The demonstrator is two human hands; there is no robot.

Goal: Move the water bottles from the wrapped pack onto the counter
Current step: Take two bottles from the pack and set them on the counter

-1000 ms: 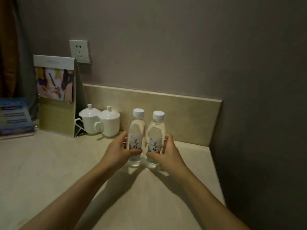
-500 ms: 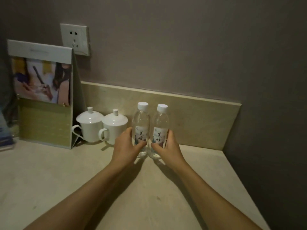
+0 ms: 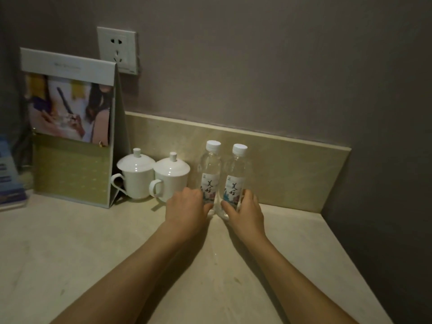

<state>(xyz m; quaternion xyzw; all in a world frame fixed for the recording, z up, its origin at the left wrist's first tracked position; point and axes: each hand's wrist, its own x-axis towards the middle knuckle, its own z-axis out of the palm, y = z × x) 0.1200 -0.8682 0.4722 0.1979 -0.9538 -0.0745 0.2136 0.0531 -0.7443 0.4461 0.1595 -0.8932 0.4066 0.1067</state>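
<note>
Two clear water bottles with white caps stand upright side by side on the beige counter (image 3: 98, 249), close to the backsplash. My left hand (image 3: 185, 208) wraps the lower part of the left bottle (image 3: 210, 169). The right bottle (image 3: 236, 171) is held low down by my right hand (image 3: 245, 212). Both labels carry printed characters and face me. No wrapped pack is in view.
Two white lidded cups (image 3: 138, 176) (image 3: 171, 178) stand just left of the bottles. A folded standing card (image 3: 70, 127) sits further left, with blue booklets (image 3: 9, 174) at the left edge. A wall socket (image 3: 117, 50) is above. The counter ends at a dark wall on the right.
Both hands have pushed the two bottles back toward the backsplash, next to the cups. The view has shifted, too.
</note>
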